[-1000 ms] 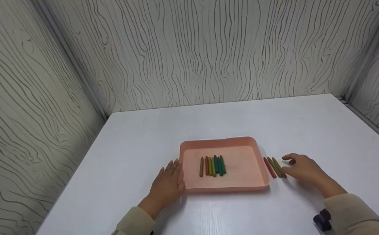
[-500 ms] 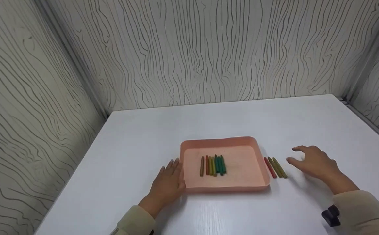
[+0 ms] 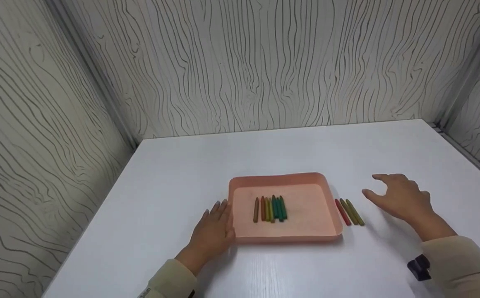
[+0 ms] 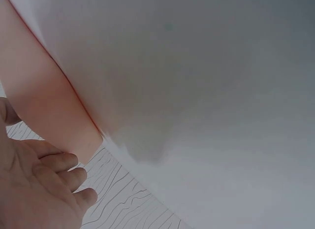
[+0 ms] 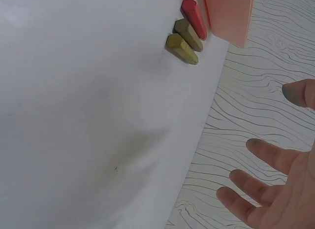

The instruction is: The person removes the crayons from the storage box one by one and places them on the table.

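A shallow pink tray [image 3: 306,211] stands on the white table, with several crayons inside: a brown one [image 3: 256,210] set slightly apart, then red, yellowish and green ones [image 3: 279,208] side by side. My left hand [image 3: 211,234] rests against the tray's left wall, fingers extended; the left wrist view shows it beside the pink wall. Outside the tray's right wall lie a red crayon [image 5: 194,18], an olive one [image 5: 188,34] and a yellow-olive one [image 5: 181,49], side by side. To the right of these, my right hand [image 3: 405,198] hovers with thumb and fingers spread, holding nothing.
The white table [image 3: 182,165] reaches back to a wood-grain patterned wall [image 3: 240,66], with another such panel [image 3: 37,145] along the left. A small dark device [image 3: 419,267] sits at the right cuff.
My right hand has drawn away from the crayons outside the tray, moving right and farther back, its fingers spreading wider. The left hand and tray have stayed put.
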`<state>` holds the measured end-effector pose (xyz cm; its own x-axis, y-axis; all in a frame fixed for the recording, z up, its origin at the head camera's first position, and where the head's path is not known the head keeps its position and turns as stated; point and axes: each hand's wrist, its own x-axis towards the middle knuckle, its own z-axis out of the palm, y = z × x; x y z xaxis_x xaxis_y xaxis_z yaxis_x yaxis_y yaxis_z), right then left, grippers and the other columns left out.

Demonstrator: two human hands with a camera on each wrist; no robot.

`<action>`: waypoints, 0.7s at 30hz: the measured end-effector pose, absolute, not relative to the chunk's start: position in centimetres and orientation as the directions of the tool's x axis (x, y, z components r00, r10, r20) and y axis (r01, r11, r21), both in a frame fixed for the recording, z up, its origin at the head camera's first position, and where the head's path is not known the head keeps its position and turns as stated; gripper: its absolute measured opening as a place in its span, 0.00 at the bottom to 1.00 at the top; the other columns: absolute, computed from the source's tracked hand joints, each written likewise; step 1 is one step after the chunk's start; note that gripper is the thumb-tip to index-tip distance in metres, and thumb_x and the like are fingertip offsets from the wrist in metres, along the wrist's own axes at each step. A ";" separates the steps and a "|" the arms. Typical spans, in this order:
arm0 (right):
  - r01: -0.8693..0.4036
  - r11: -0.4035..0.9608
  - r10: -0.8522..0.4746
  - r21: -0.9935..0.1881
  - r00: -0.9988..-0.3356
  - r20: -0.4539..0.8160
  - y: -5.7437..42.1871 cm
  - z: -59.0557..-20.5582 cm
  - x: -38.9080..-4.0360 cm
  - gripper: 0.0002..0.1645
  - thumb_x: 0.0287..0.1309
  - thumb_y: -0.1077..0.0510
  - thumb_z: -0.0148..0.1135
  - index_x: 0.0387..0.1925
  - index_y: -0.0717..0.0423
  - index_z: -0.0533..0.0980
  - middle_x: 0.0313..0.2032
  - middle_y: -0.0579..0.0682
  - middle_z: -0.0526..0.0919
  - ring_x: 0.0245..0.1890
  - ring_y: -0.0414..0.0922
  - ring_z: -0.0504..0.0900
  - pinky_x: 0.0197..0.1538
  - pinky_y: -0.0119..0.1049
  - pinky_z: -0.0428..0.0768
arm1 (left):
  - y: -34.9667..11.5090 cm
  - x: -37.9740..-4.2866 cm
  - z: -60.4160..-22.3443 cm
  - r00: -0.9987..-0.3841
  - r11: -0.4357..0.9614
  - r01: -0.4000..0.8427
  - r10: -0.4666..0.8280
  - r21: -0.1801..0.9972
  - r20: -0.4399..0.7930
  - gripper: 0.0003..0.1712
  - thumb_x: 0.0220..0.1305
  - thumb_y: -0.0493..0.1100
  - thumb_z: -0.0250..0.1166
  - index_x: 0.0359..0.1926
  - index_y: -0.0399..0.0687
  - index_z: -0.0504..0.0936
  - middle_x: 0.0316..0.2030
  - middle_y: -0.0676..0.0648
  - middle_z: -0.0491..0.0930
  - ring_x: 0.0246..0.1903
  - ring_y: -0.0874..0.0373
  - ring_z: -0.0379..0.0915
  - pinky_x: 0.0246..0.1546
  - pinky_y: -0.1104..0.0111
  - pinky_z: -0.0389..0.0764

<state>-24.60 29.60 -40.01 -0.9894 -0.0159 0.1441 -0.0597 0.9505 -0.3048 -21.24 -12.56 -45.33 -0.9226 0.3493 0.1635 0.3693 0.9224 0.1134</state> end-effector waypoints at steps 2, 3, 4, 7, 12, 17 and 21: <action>-0.069 0.950 -0.018 -0.306 -0.986 0.168 29.3 -39.7 -24.6 0.45 0.46 0.29 0.45 0.54 0.60 0.65 0.50 0.70 0.61 0.42 0.70 0.62 0.31 0.65 0.60 | -12.6 -21.2 -45.3 -0.922 0.921 0.371 0.349 0.121 0.168 0.31 0.59 0.47 0.46 0.61 0.37 0.56 0.62 0.43 0.54 0.60 0.49 0.46 0.56 0.54 0.52; -0.075 0.949 -0.019 -0.306 -0.983 0.181 29.1 -39.5 -24.6 0.45 0.46 0.30 0.45 0.54 0.60 0.65 0.50 0.70 0.61 0.43 0.70 0.62 0.32 0.65 0.60 | -12.6 -21.2 -45.3 -0.921 0.920 0.372 0.349 0.126 0.171 0.31 0.59 0.47 0.46 0.61 0.37 0.57 0.62 0.43 0.54 0.60 0.49 0.46 0.56 0.54 0.52; -0.080 0.948 -0.021 -0.308 -0.982 0.189 29.0 -39.4 -24.6 0.44 0.46 0.30 0.45 0.55 0.59 0.65 0.50 0.70 0.61 0.43 0.70 0.61 0.32 0.66 0.59 | -12.6 -21.2 -45.3 -0.921 0.919 0.372 0.348 0.131 0.172 0.31 0.59 0.47 0.46 0.61 0.37 0.56 0.62 0.43 0.53 0.60 0.49 0.46 0.56 0.55 0.51; -0.095 0.944 -0.028 -0.316 -0.977 0.210 28.5 -39.1 -24.8 0.44 0.46 0.30 0.45 0.55 0.59 0.65 0.51 0.69 0.60 0.45 0.69 0.60 0.33 0.65 0.58 | -12.6 -21.1 -45.3 -0.922 0.916 0.372 0.347 0.147 0.173 0.31 0.59 0.47 0.46 0.62 0.38 0.56 0.62 0.43 0.53 0.61 0.49 0.45 0.56 0.55 0.51; -0.103 0.946 -0.033 -0.308 -0.974 0.223 27.5 -38.7 -25.0 0.44 0.46 0.30 0.46 0.55 0.58 0.65 0.51 0.69 0.61 0.45 0.69 0.61 0.33 0.64 0.59 | -12.6 -21.1 -45.4 -0.923 0.915 0.373 0.348 0.155 0.164 0.31 0.59 0.48 0.45 0.62 0.38 0.55 0.62 0.44 0.52 0.61 0.49 0.44 0.57 0.55 0.50; -0.106 0.949 -0.035 -0.296 -0.971 0.236 26.5 -38.3 -25.3 0.45 0.45 0.30 0.46 0.55 0.58 0.65 0.51 0.68 0.61 0.45 0.68 0.61 0.34 0.64 0.59 | -12.6 -21.1 -45.5 -0.924 0.914 0.371 0.347 0.162 0.161 0.32 0.59 0.48 0.45 0.62 0.38 0.55 0.62 0.43 0.52 0.61 0.49 0.44 0.57 0.55 0.50; -0.117 0.945 -0.040 -0.306 -0.968 0.247 25.4 -38.0 -25.5 0.44 0.45 0.30 0.47 0.55 0.58 0.65 0.51 0.67 0.62 0.46 0.67 0.62 0.35 0.64 0.60 | -12.6 -21.1 -45.4 -0.926 0.916 0.366 0.342 0.161 0.159 0.32 0.59 0.48 0.46 0.62 0.38 0.54 0.62 0.44 0.52 0.61 0.49 0.44 0.57 0.55 0.49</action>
<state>-25.50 25.35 -37.98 -0.9681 -0.0397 0.2473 -0.1170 0.9447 -0.3064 -21.13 -12.60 -45.40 -0.9260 0.3424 0.1591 0.3665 0.9164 0.1609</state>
